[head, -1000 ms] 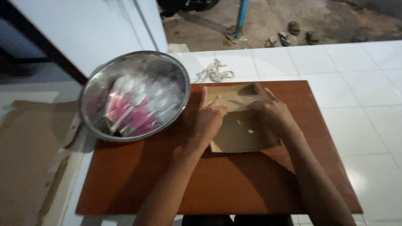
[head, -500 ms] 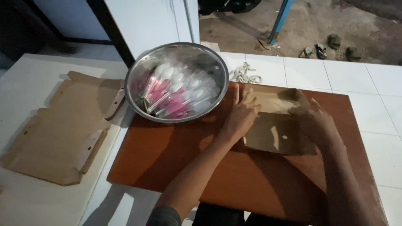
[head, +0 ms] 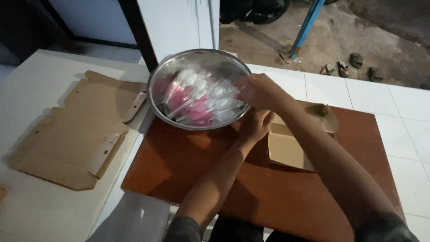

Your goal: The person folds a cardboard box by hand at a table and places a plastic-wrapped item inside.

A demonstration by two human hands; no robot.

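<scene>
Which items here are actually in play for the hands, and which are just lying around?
In play:
right hand reaching into the steel bowl
wrapped plastic spoons in the bowl
left hand beside the folded cardboard box
brown board under them

Lying about:
flat cardboard blanks on the left
sandals on the ground
blue pole

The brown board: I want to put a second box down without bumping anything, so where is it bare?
The brown board is bare at its near left, below the metal bowl, and along its near edge. The back is crowded: the bowl, both hands and the folded box. The flat cardboard fills the white surface to the left.
</scene>
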